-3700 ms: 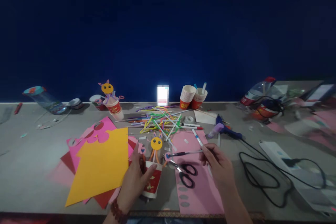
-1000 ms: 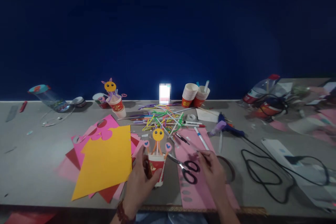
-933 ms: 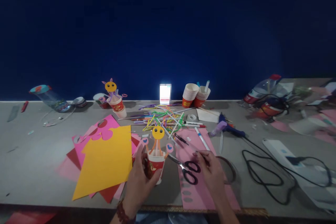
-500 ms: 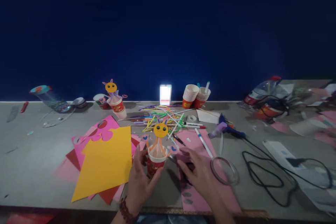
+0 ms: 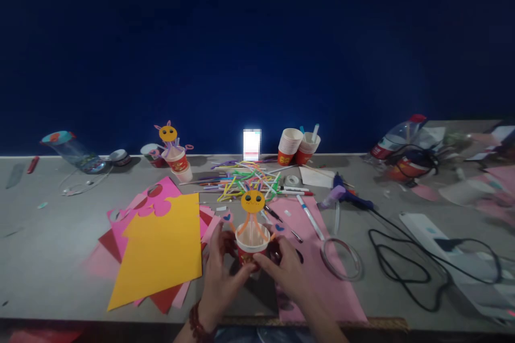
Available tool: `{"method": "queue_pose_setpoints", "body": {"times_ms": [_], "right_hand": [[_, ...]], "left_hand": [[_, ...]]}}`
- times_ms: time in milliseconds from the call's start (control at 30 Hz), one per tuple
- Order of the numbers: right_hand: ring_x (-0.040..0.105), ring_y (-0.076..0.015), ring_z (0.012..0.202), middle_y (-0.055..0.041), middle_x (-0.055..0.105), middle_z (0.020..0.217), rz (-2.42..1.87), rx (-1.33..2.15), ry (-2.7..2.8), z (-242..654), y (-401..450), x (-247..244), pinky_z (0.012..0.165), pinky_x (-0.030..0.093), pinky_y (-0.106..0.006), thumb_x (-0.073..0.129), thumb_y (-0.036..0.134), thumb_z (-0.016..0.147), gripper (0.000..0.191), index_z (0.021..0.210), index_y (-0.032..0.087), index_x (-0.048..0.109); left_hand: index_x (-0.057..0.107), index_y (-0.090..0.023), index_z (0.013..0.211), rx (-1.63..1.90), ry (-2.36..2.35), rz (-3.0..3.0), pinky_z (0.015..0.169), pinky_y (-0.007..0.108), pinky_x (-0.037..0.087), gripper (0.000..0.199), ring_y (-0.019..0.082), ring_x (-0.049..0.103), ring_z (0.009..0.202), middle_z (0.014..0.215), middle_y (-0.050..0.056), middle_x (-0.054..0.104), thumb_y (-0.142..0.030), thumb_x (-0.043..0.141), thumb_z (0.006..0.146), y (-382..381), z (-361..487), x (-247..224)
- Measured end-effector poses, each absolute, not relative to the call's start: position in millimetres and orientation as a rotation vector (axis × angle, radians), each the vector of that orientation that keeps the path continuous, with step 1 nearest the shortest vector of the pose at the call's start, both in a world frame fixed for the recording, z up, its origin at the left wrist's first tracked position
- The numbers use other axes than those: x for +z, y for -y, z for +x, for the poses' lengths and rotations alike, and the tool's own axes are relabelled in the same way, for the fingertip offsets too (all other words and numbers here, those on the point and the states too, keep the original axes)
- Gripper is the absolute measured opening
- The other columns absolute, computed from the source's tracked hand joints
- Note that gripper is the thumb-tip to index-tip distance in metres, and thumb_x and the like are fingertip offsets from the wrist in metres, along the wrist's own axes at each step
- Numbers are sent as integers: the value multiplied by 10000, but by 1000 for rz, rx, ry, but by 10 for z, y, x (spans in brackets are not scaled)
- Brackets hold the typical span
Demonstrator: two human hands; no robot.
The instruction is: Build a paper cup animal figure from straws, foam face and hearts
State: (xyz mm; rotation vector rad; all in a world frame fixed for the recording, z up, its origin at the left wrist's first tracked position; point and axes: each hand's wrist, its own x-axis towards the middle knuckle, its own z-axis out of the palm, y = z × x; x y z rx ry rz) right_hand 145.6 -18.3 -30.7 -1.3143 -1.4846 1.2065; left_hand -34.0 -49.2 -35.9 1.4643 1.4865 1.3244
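Note:
A red and white paper cup [image 5: 252,246] is between my hands near the table's front edge. Out of it rises a yellow paper face [image 5: 253,201] with googly eyes and small ears, on orange pipe-cleaner limbs tipped with pink pieces that bear blue hearts. My left hand [image 5: 223,262] is wrapped round the cup's left side, its thumb on the front. From the right, my right hand [image 5: 285,265] grips the cup too, thumb on the front near the other. Some fingers are hidden behind the cup.
Yellow paper [image 5: 161,257] lies left over pink and red sheets; a pink sheet [image 5: 330,284] lies right. Behind are many pipe cleaners [image 5: 241,179], stacked cups [image 5: 289,144], a similar finished figure [image 5: 175,159] and a lit phone [image 5: 252,144]. A glue gun [image 5: 350,196] and power strip [image 5: 426,230] sit right.
My right hand has moved left from over the pink sheet onto the cup. The cup and its yellow face have shifted slightly right and turned more upright.

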Motion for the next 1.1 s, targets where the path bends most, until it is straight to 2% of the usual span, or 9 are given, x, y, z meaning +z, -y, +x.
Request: {"method": "queue_pose_setpoints", "body": {"times_ms": [100, 233, 333, 467, 567, 667, 767, 933, 1100], "right_hand": [[672, -307, 1060, -134, 697, 1186, -1272, 1198, 1487, 1479, 184, -308, 927, 539, -451, 742, 443, 775, 500, 1189, 193, 613], [677, -305, 1038, -130, 716, 1142, -1309, 1210, 1471, 1460, 186, -355, 907, 541, -448, 753, 461, 767, 463, 1123, 185, 643], [676, -309, 1035, -135, 715, 1147, -1336, 1208, 1475, 1449, 182, -365, 908, 538, -457, 756, 465, 762, 459, 1108, 182, 649], [666, -308, 1082, -137, 694, 1218, -1269, 1198, 1485, 1441, 179, -349, 944, 533, -453, 746, 447, 780, 444, 1129, 191, 645], [652, -312, 1121, -129, 703, 1203, -1242, 1171, 1483, 1427, 190, -324, 960, 532, -449, 744, 444, 786, 498, 1207, 204, 633], [643, -306, 1143, -122, 695, 1223, -1193, 1179, 1483, 1418, 203, -286, 965, 536, -443, 732, 449, 802, 555, 1290, 222, 598], [650, -283, 1128, -134, 649, 1298, -1119, 1234, 1506, 1439, 207, -265, 952, 546, -431, 677, 442, 862, 556, 1359, 233, 541], [659, -265, 1081, -126, 632, 1309, -1166, 1203, 1552, 1518, 204, -336, 912, 558, -409, 624, 447, 906, 473, 1332, 254, 550], [691, -248, 944, -115, 676, 1185, -1230, 1184, 1556, 1534, 235, -404, 823, 581, -381, 617, 441, 899, 458, 1313, 248, 571]], "left_hand": [[325, -258, 1479, 1226, -1339, 1396, 906, 417, 561, 786, 259, 672, 1031, 1352, 132, 567, -371, 729, 814, 427, -386, -343], [450, -215, 1406, 1048, -1375, 1503, 1052, 480, 477, 720, 308, 617, 1196, 1380, 150, 584, -340, 766, 770, 384, -434, -282], [460, -194, 1407, 1024, -1446, 1549, 1068, 508, 459, 709, 326, 600, 1228, 1381, 168, 590, -354, 752, 781, 380, -436, -228], [505, -222, 1378, 1030, -1433, 1584, 1024, 478, 503, 654, 313, 639, 1173, 1332, 138, 634, -372, 748, 790, 369, -422, -159], [511, -234, 1365, 1020, -1394, 1566, 1028, 455, 503, 620, 301, 631, 1191, 1345, 125, 626, -378, 735, 805, 369, -412, -154], [466, -213, 1396, 1069, -1438, 1491, 1057, 460, 476, 695, 313, 596, 1242, 1392, 141, 588, -379, 753, 785, 376, -428, -181], [456, -204, 1369, 1173, -1447, 1404, 1028, 452, 494, 672, 306, 617, 1206, 1341, 140, 618, -361, 748, 785, 328, -534, -133], [522, -190, 1212, 1352, -1492, 1446, 922, 412, 552, 538, 277, 674, 1066, 1170, 110, 676, -377, 769, 772, -54, -1071, 223], [443, -135, 1304, 1635, -1615, 1655, 888, 401, 569, 628, 257, 670, 1047, 1234, 139, 640, -427, 727, 826, -717, -1813, 636]]}}
